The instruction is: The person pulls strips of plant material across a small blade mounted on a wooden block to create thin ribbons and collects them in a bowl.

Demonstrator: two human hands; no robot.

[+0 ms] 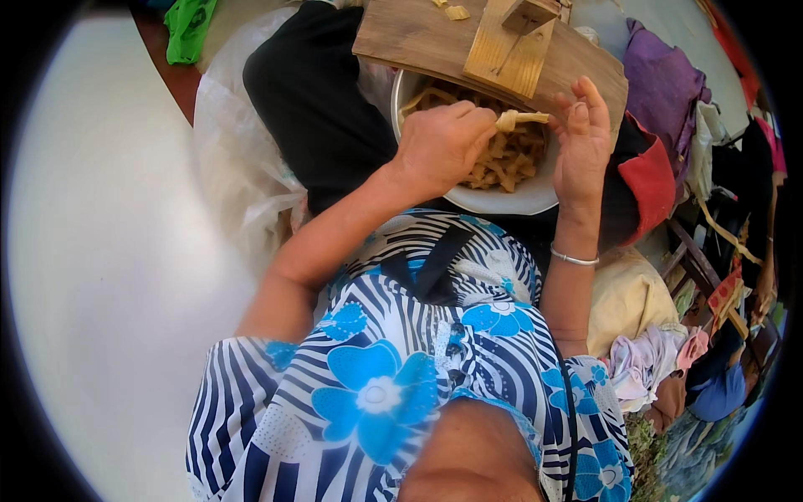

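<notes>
A flat, pale tan strip with a knot [507,121] stretches between my two hands, above a white bowl [468,201] in my lap. My left hand [443,146] is closed round one side of the strip, its fingers curled over so that the held part is hidden. At the strip's other end, my right hand [583,142] pinches the tip, with its other fingers raised. Many short, twisted tan pieces [510,163] fill the bowl below. A wooden board [418,38] lies across the bowl's far side, with a lighter wooden block [506,58] on it.
Small tan scraps [457,12] lie on the board. Purple cloth [661,79] and red cloth [651,184] are at the right, near a stuffed cream sack [631,301] and heaped clothes. Clear plastic sheeting [242,125] and a green bag [188,29] are at the left.
</notes>
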